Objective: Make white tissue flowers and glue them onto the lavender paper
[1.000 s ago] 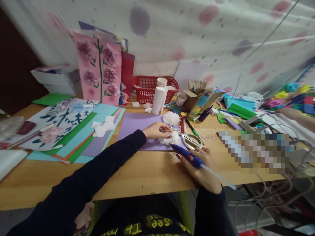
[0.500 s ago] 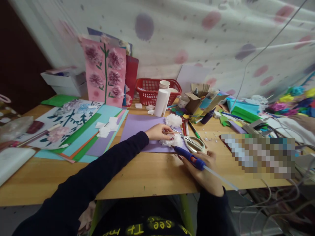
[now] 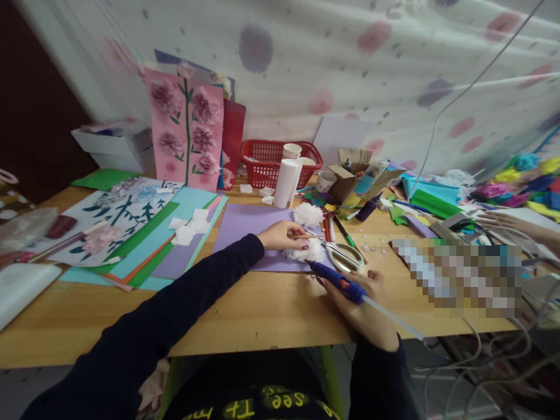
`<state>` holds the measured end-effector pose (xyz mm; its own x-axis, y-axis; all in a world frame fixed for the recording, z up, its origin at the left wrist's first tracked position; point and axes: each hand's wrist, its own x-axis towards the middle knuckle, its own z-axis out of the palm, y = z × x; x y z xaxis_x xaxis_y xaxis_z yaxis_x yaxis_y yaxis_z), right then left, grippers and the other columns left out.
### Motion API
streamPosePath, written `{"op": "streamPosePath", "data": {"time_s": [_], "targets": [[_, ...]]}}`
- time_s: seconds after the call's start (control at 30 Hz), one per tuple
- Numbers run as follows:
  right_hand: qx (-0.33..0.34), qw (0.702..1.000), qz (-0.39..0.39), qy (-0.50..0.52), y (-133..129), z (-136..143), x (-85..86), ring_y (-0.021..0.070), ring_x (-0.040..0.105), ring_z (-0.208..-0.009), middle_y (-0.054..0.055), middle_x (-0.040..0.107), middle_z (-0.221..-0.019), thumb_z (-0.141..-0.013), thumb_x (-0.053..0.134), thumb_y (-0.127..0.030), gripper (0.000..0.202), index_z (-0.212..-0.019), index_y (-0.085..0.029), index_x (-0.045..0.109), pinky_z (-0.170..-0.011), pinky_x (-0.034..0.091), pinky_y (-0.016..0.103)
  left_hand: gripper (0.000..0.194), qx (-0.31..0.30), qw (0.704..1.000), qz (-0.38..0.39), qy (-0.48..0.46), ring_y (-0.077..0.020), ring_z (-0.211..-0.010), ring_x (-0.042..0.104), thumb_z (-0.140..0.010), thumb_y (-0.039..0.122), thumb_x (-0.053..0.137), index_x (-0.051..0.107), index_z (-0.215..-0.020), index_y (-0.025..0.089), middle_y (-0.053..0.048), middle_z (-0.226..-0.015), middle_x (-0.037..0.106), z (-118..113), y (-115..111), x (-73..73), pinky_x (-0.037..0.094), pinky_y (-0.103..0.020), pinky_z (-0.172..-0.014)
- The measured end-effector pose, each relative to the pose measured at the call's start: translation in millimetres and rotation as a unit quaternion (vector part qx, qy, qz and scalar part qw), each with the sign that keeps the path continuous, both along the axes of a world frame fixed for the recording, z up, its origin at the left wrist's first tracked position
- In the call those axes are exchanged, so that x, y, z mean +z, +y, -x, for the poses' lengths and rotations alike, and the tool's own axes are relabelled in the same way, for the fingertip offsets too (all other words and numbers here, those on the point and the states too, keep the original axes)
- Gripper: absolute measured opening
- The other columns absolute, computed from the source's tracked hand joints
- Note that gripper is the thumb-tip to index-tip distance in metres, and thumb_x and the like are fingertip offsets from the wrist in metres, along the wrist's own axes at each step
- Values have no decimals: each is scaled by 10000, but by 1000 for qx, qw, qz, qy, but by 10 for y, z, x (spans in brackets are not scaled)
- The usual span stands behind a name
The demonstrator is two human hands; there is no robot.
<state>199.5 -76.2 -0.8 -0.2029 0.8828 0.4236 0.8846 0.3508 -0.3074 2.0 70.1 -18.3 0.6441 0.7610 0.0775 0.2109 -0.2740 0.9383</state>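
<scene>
My left hand (image 3: 284,235) is closed in a pinch around a thin wooden stick (image 3: 308,236). Right under those fingers sits a ruffled white paper flower (image 3: 315,253). A second white paper flower (image 3: 308,214) is just behind it. Both rest on a purple sheet (image 3: 238,233). Wrapped in my right hand (image 3: 365,300) is a blue glue gun (image 3: 339,281), its nozzle pointing left at the edge of the nearer flower. A clear glue stick (image 3: 389,315) sticks out of its back end. Scissors (image 3: 345,256) with pale handles lie between the flower and my right hand.
A white paper roll (image 3: 287,182) stands before a red basket (image 3: 262,163). Pens (image 3: 345,229) lie behind the scissors. Coloured sheets (image 3: 144,239) and white paper squares (image 3: 191,227) spread leftward. Cables (image 3: 481,367) tangle at right, where another person's hand (image 3: 503,223) rests.
Another person's hand and forearm have come into view at the far right. My hands, the glue gun and the stick stay nearly still.
</scene>
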Motion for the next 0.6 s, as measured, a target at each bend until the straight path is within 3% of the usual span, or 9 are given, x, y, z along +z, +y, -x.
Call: {"op": "streamPosePath", "data": {"time_s": [0.3,0.6], "targets": [[-8,1000,-21,-18,1,-2,37,169,553,-641,-7,620,-594,-838,543,-553,387,-671,-227,668,-776,261,380,351,1,1000,-14,9,-117,-696,510,-648,297,740,688,-915,76,-22,-781,627,2,4,0,393,-222,-666],[1,1000,-5,13,0,-7,-17,106,484,-503,-46,555,-482,-843,564,-495,437,-521,-200,549,-718,255,344,317,4,1000,-25,18,-120,-695,523,-653,275,737,699,-902,83,-16,-773,636,-2,-3,13,396,-224,-675]]}}
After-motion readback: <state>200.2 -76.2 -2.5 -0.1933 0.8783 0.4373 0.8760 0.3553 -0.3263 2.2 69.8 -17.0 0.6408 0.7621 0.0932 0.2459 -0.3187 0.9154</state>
